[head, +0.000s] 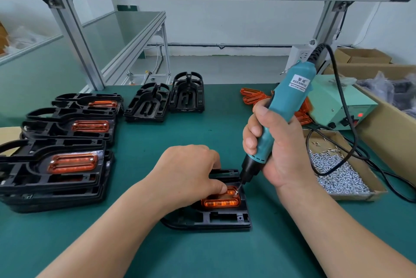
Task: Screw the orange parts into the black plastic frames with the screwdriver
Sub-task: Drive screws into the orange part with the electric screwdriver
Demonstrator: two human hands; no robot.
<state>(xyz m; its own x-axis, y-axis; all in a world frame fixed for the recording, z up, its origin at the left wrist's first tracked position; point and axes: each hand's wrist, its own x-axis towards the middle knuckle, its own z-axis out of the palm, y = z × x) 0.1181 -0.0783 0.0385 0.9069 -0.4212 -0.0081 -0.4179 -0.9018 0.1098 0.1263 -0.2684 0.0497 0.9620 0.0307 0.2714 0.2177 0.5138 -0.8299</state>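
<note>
- The right hand (276,142) is held up off the green surface (180,133), its forearm coming in from the lower right and the wrist bent back
- Its fingers (249,140) are clamped round the teal screwdriver (290,97), with the thumb lying up along the barrel
- The screwdriver leans, top toward the far right and black nose down to the left, and its bit stands on a screw at the right end of the orange part (221,202)
- The left hand (191,172) reaches in from the lower left and lies knuckles-up over the black frame (225,219); its fingers are curled under, and the thumb tip presses on the orange part just beside the bit
- The orange part sits in the recess of the black frame, which lies flat on the surface between the two forearms
- At the left stand stacked frames (56,165) already carrying orange pieces; two empty frames (146,102) lie farther back
- Loose orange parts (252,95) are piled behind the right hand
- A cardboard tray of screws (337,174) lies to the right — the screwdriver's black cable (353,133) loops over it
</note>
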